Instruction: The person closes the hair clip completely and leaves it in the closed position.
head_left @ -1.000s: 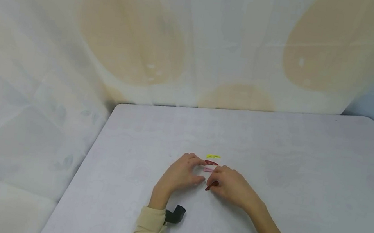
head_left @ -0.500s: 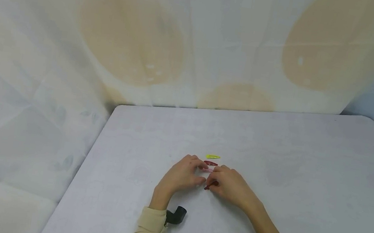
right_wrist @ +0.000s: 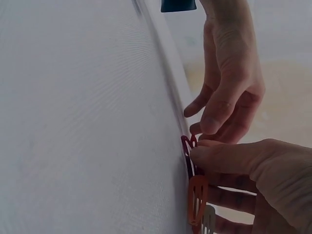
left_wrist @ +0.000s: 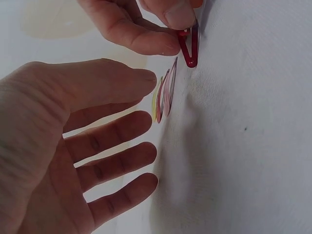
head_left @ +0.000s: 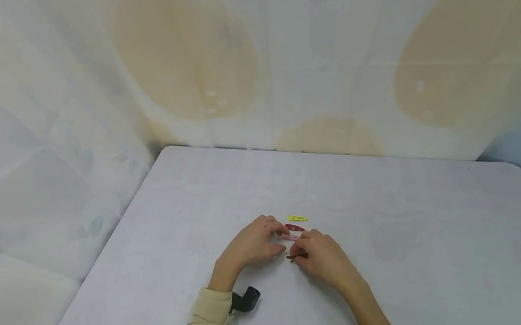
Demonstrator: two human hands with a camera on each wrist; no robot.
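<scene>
The right hand (head_left: 324, 259) has turned its thin dark red clip (head_left: 297, 256) flat, pinching it; the left hand (head_left: 252, 244) stays loose.

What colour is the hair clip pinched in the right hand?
Dark red hair clip, clearest in the left wrist view.

Pale beige long sleeves (head_left: 207, 320) cover both arms; a black, elbow-shaped camera mount (head_left: 244, 299) sits at each wrist.
</scene>
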